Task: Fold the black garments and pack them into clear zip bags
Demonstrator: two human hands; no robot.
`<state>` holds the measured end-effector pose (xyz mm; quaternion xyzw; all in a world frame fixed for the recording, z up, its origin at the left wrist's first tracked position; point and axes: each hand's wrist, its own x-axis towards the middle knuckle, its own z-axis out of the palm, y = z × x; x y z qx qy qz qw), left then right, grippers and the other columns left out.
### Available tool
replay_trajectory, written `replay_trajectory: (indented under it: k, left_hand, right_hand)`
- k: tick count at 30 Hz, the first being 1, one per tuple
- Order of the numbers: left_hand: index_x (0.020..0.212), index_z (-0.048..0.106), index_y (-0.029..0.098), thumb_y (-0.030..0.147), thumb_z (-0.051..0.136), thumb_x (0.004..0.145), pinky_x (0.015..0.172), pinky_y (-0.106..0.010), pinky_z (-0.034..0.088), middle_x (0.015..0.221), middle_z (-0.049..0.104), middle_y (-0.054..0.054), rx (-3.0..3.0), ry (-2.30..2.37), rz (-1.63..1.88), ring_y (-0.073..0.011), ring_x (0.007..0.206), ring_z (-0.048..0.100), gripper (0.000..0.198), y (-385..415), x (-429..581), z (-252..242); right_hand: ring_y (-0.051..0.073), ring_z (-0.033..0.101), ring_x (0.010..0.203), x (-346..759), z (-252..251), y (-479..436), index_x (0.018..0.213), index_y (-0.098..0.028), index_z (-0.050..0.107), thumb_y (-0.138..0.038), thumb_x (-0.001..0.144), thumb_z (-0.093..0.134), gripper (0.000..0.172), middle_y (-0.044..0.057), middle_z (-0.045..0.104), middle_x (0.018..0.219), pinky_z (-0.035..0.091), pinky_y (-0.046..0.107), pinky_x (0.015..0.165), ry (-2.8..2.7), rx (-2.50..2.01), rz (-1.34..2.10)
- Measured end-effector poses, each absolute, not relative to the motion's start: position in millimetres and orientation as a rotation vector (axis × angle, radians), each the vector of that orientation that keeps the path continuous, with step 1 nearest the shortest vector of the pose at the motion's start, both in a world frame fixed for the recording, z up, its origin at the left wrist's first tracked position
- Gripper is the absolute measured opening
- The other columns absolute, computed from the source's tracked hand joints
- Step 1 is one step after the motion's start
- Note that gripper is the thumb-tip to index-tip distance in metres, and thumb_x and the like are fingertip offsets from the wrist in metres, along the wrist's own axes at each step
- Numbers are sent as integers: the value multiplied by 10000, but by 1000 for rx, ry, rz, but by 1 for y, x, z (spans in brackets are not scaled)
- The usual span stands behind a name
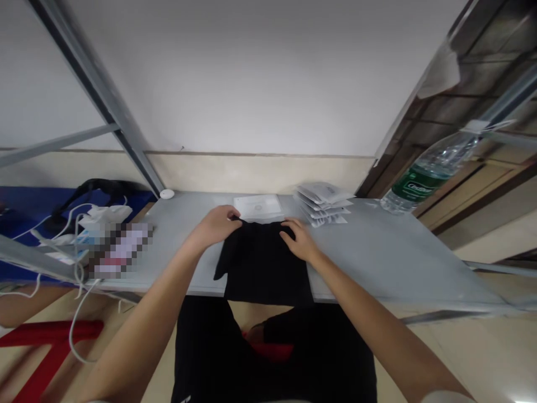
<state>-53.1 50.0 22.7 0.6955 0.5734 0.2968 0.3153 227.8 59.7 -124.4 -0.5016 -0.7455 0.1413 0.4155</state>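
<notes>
A black cloth [266, 263] lies on the grey table, its lower end reaching the front edge and one flap sticking out at the left. My left hand [218, 225] pinches its upper left corner between thumb and fingers. At the upper right corner, my right hand [298, 239] rests on the cloth with its fingers apart. Just behind the cloth is a flat white packet [258, 207], partly covered by the cloth's top edge. A pile of white packets [323, 202] lies to the right of it.
A large plastic bottle [423, 182] hangs at the right by the metal frame. At the left are white cables, tissues [108, 215] and a black item on blue. A small white round object [166, 193] sits at the back left. The grey table [377, 252] meets the wall.
</notes>
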Motion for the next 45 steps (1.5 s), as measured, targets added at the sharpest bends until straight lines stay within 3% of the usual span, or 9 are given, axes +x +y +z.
replay_trajectory:
  k: [4, 6, 8, 11, 18, 26, 33, 40, 45]
  left_hand:
    - [1030, 720, 179, 389, 770, 791, 578, -353, 549, 903, 731, -124, 1512, 1060, 565, -244, 664, 701, 323, 49, -23, 15]
    - [974, 716, 175, 393, 737, 818, 596, -349, 550, 889, 733, -127, 1522, 1081, 599, -249, 694, 711, 269, 57, -20, 5]
    - [862, 683, 185, 355, 751, 779, 615, -327, 523, 820, 721, -105, 1601, 1352, 751, -252, 720, 702, 201, 70, -26, -10]
    - [864, 629, 209, 338, 829, 647, 701, -327, 499, 829, 720, -89, 1602, 1746, 811, -305, 874, 704, 322, 89, -39, -33]
    - [1086, 587, 209, 219, 827, 601, 637, -298, 494, 730, 679, -5, 1406, 1462, 801, -222, 681, 674, 542, 97, -43, -55]
    - [807, 725, 148, 164, 710, 582, 690, -303, 502, 748, 719, -45, 1385, 1365, 1002, -197, 722, 660, 227, 104, -56, -40]
    - [740, 706, 180, 208, 704, 588, 731, -312, 488, 679, 663, 5, 1476, 1342, 1222, -185, 717, 619, 155, 99, -66, -25]
    - [825, 705, 216, 234, 660, 680, 1112, -491, 392, 1147, 698, -68, 1914, 1288, 1118, -281, 1156, 617, 152, 31, -88, -36]
    - [785, 708, 222, 226, 596, 736, 1163, -566, 355, 1337, 594, -103, 2005, 1392, 998, -328, 1321, 521, 122, -11, -97, -68]
  right_hand:
    - [299, 590, 1269, 232, -129, 67, 1113, -213, 674, -374, 925, 545, 279, 145, 651, 1287, 444, 523, 1134, -1743, -1292, 309]
    - [317, 612, 1212, 233, -130, 71, 1117, -207, 664, -322, 897, 546, 274, 147, 680, 1212, 461, 542, 1104, -1741, -1347, 275]
    - [344, 625, 1161, 232, -130, 76, 1146, -183, 655, -282, 867, 552, 313, 166, 697, 1168, 470, 566, 1071, -1766, -1422, 239]
    - [375, 621, 1149, 230, -129, 82, 1195, -140, 645, -249, 838, 567, 381, 201, 707, 1164, 456, 587, 1061, -1796, -1519, 185]
    - [277, 674, 991, 222, -121, 94, 1103, -211, 686, -117, 716, 568, 416, 74, 736, 982, 517, 493, 985, -1653, -1538, 422]
    - [235, 651, 873, 214, -94, 112, 823, -216, 644, -234, 737, 584, 107, 28, 703, 843, 518, 431, 942, -1363, -1344, 659]
    - [223, 626, 868, 212, -64, 106, 816, -228, 584, -242, 741, 608, 80, 28, 663, 857, 505, 412, 927, -1290, -1156, 637]
    - [238, 670, 1050, 238, -84, 36, 746, -244, 577, -176, 758, 631, 88, 20, 703, 905, 449, 474, 1064, -1481, -906, 759]
    - [255, 612, 1149, 253, -105, -13, 762, -240, 598, -66, 786, 540, 186, 51, 694, 995, 463, 503, 1043, -1813, -983, 633]
